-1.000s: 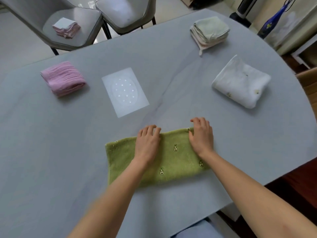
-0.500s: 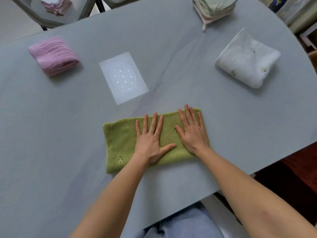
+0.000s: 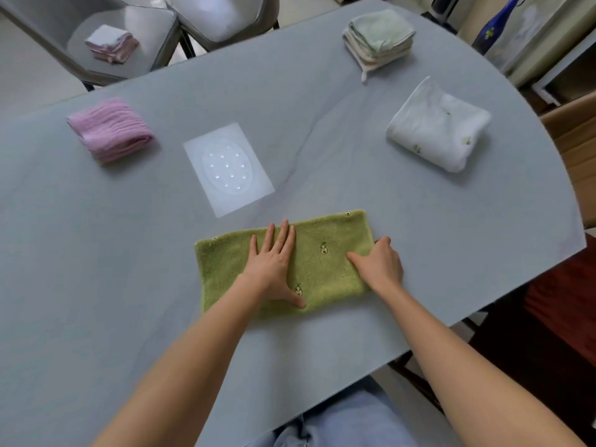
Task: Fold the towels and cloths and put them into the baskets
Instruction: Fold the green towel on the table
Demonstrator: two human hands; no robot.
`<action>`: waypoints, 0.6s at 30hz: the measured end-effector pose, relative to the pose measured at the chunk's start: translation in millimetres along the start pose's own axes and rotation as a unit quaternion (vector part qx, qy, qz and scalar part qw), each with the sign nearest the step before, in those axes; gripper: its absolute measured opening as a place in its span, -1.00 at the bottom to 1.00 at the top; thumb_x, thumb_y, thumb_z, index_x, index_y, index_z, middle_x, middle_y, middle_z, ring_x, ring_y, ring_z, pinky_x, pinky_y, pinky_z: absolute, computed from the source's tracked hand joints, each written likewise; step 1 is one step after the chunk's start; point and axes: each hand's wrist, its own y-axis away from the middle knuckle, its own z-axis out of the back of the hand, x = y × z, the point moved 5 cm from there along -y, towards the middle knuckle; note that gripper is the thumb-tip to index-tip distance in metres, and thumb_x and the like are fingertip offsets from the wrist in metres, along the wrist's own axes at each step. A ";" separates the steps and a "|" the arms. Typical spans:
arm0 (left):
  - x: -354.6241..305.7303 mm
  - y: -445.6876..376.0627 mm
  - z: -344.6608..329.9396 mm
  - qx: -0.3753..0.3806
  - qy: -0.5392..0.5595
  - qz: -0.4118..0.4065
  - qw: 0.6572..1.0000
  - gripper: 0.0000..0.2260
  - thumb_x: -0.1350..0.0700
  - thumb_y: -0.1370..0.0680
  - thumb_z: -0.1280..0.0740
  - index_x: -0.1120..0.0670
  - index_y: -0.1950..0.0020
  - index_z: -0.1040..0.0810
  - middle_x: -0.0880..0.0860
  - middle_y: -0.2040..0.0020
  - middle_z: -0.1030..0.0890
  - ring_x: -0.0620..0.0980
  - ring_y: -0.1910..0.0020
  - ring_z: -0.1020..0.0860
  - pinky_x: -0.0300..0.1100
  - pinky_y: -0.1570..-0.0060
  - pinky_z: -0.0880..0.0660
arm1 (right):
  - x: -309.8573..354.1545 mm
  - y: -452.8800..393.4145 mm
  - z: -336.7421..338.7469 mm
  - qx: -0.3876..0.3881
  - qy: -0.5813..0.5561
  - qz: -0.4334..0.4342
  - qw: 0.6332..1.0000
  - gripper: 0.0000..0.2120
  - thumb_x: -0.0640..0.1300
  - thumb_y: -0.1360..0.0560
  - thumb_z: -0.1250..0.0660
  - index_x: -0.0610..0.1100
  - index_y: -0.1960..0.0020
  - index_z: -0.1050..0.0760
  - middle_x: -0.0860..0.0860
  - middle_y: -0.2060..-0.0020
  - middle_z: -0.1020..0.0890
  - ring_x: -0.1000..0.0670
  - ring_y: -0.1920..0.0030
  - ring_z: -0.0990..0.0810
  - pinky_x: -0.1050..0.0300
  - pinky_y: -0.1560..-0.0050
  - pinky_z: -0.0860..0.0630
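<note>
Mid-fold on the green towel, lying as a long strip at lower centre of the worktop. Left hand flat, fingers straight, pressing its middle; right hand fingers curled over the right end. Next, probably: right end over leftward.
</note>
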 end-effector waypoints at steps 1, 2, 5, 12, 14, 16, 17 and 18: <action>1.9 2.3 -0.9 -0.005 -0.003 0.001 1.000 0.38 -0.43 -0.13 -0.46 0.08 -0.51 0.44 0.00 -0.50 0.45 0.09 -0.49 0.39 0.21 -0.47 0.24 | 1.7 -0.9 0.1 0.013 0.003 -0.006 1.000 -0.51 0.06 -0.41 -0.44 -0.26 -0.15 -0.44 -0.21 -0.13 -0.58 -0.24 -0.16 -0.53 0.01 -0.02 -0.46; 5.6 4.5 -0.5 -0.011 0.000 0.000 1.000 0.37 -0.44 -0.14 -0.46 0.09 -0.51 0.43 -0.01 -0.51 0.43 0.06 -0.50 0.38 0.17 -0.49 0.23 | 3.5 -2.1 0.6 0.024 0.007 -0.005 1.000 -0.54 0.04 -0.41 -0.44 -0.28 -0.12 -0.48 -0.22 -0.12 -0.59 -0.24 -0.15 -0.54 0.03 0.00 -0.45; 22.0 8.0 4.2 -0.023 0.057 -0.016 0.998 0.29 -0.42 -0.20 -0.45 0.06 -0.54 0.37 -0.03 -0.53 0.37 -0.03 -0.52 0.33 0.01 -0.52 0.21 | 9.1 -6.3 0.4 0.036 0.012 0.029 0.999 -0.59 0.00 -0.43 -0.41 -0.29 -0.12 -0.50 -0.23 -0.14 -0.57 -0.23 -0.16 -0.53 0.03 -0.03 -0.44; 9.9 5.7 3.0 -0.040 0.015 0.005 0.999 0.30 -0.40 -0.19 -0.46 0.07 -0.53 0.38 0.00 -0.54 0.36 0.00 -0.52 0.33 0.00 -0.51 0.24 | 4.3 -8.7 4.9 0.015 -0.045 0.077 0.996 -0.61 -0.04 -0.47 -0.40 -0.25 -0.14 -0.38 -0.23 -0.08 -0.58 -0.24 -0.09 -0.54 0.02 0.05 -0.40; 2.6 2.2 5.4 -0.029 0.015 0.015 0.999 0.34 -0.44 -0.16 -0.45 0.08 -0.53 0.39 -0.01 -0.53 0.38 0.00 -0.52 0.34 0.01 -0.51 0.25 | 1.3 -12.0 11.5 0.003 -0.048 0.085 0.995 -0.62 -0.03 -0.49 -0.39 -0.23 -0.14 -0.36 -0.22 -0.05 -0.59 -0.25 -0.07 -0.55 0.02 0.08 -0.39; -6.0 -4.2 9.1 -0.021 0.013 0.021 0.999 0.36 -0.46 -0.13 -0.44 0.09 -0.52 0.40 0.00 -0.53 0.38 0.01 -0.52 0.35 0.03 -0.50 0.26 | -2.0 -17.9 20.4 -0.015 -0.041 0.091 0.995 -0.64 -0.03 -0.50 -0.37 -0.22 -0.14 -0.34 -0.22 -0.04 -0.60 -0.25 -0.05 -0.55 0.01 0.09 -0.39; -10.6 -7.2 10.3 -0.018 0.011 0.023 1.000 0.37 -0.47 -0.12 -0.43 0.10 -0.52 0.40 0.01 -0.53 0.39 0.02 -0.52 0.35 0.05 -0.50 0.26 | -3.2 -21.0 24.2 -0.022 -0.035 0.094 0.995 -0.64 -0.02 -0.51 -0.36 -0.21 -0.14 -0.34 -0.21 -0.03 -0.60 -0.25 -0.04 -0.56 0.01 0.10 -0.39; -16.4 -11.2 11.6 -0.017 0.007 0.025 1.000 0.38 -0.48 -0.11 -0.43 0.11 -0.52 0.40 0.03 -0.53 0.39 0.03 -0.52 0.35 0.07 -0.50 0.26 | -5.1 -24.8 28.2 -0.029 -0.029 0.095 0.995 -0.65 -0.02 -0.52 -0.35 -0.21 -0.14 -0.33 -0.21 -0.02 -0.61 -0.25 -0.02 -0.56 0.01 0.10 -0.39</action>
